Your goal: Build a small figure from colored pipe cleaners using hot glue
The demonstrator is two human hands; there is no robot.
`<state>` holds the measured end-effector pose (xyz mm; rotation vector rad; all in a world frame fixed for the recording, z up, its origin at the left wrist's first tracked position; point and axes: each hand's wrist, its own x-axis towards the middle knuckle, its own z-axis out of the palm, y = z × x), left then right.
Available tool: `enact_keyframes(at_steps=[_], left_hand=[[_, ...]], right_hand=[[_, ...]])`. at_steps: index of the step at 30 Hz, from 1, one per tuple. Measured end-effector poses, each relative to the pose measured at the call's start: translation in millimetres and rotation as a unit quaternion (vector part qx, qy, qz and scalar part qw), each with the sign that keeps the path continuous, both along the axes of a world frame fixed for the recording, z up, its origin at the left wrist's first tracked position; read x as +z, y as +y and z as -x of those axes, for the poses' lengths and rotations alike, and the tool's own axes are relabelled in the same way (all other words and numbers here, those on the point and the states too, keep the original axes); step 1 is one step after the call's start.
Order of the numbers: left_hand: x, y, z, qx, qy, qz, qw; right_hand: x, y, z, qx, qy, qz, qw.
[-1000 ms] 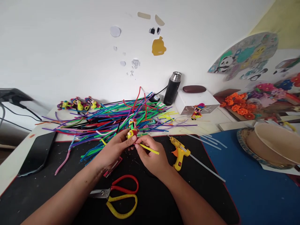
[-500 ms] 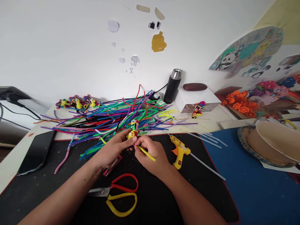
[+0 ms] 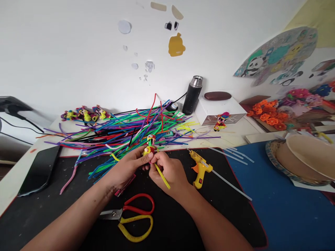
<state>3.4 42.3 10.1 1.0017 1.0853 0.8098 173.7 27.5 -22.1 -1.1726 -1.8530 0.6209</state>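
Observation:
Between the thumb and fingers of my left hand is a small pipe-cleaner figure in yellow, red, green and white, held upright. My right hand touches the figure's lower right side and pinches a yellow pipe cleaner, whose free end slants down toward me. Just where the pipe cleaner meets the figure is hidden by the fingers. Below the hands, scissors with one red and one yellow handle lie on the black mat. A yellow glue gun with a glue stick in its back lies right of my right hand.
Behind the hands spreads a heap of coloured pipe cleaners. Finished-looking figures stand back left, another figure by a white box. A black flask, a phone, loose glue sticks and a bowl surround the mat.
The yellow pipe cleaner's free end has swung downward and slightly left, so it stands steeper. Both hands keep nearly the same place and grip; the view has shifted slightly.

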Motion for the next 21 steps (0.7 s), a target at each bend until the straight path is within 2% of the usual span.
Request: enact_keyframes(at_steps=[7,12,16,21], left_hand=[[-7.0,-0.6,-2.6,0.018,-0.024,0.018,0.999],[-6.0,0.3,-2.9,0.038,-0.029,0.037,0.998],[-6.0,-0.4,-0.7,0.045,-0.030,0.021,0.998],[-3.6,-0.9,-0.2,0.037,0.010,-0.013,0.999]], right_hand=[[-2.2,-0.5,0.9,-0.004,0.004,0.008,1.000],[3.0,-0.9,-4.7,0.055,0.037,0.038,0.997],[9.6,-1.5,-7.9,0.062,0.060,0.056,0.995],[9.9,-1.4,-7.9,0.052,0.070,0.056,0.995]])
